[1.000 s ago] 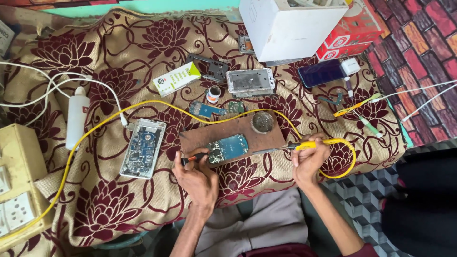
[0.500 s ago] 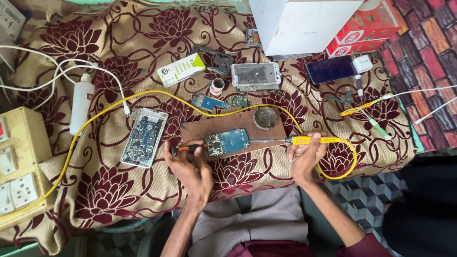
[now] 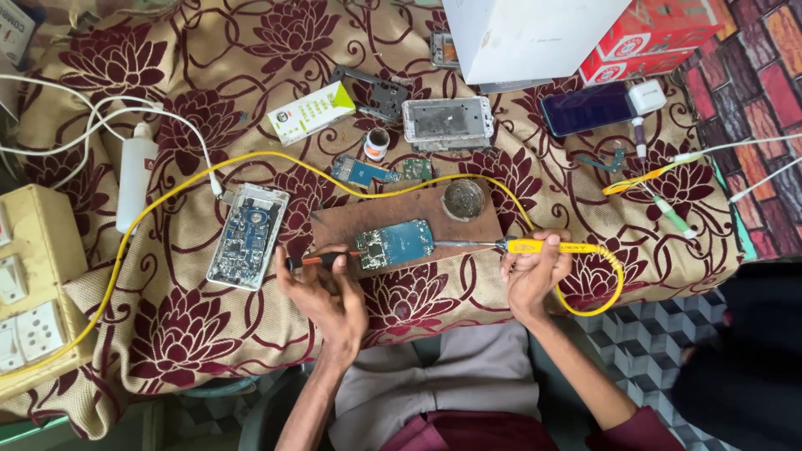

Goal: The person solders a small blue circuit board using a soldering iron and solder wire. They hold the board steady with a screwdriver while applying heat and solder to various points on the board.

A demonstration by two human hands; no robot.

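From the head camera, the right hand (image 3: 535, 271) grips the yellow-handled soldering iron (image 3: 535, 246), fingers curled shut around the handle, its metal tip touching the right edge of the blue rectangular circuit board (image 3: 394, 243). The board lies on a brown wooden slab (image 3: 334, 225) over the floral maroon-and-tan cloth (image 3: 167, 334). The left hand (image 3: 326, 296) pinches a slim red-and-black tool (image 3: 316, 260) between its fingertips, its tip at the board's left edge.
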